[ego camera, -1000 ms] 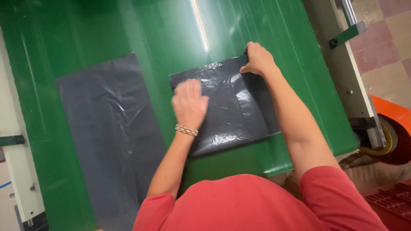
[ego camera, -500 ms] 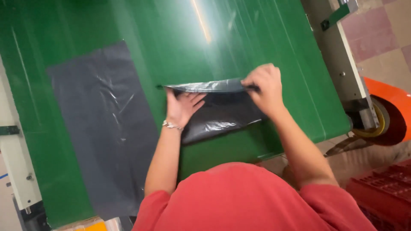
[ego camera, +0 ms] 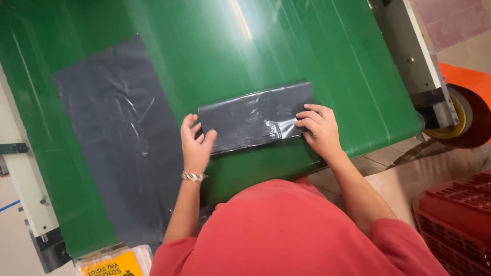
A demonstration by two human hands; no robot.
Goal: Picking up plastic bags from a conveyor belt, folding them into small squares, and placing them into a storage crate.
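A flat grey sheet lies spread on the left of the green belt. Just right of it, the left hand rests with fingers loosely spread, gripping nothing, its fingertips at the left end of the folded bag. The bag lies flat as a long strip on the belt, between both hands. The right hand presses flat on the bag's right end, fingers extended, not gripping. At far right sits an orange wheel and a red crate
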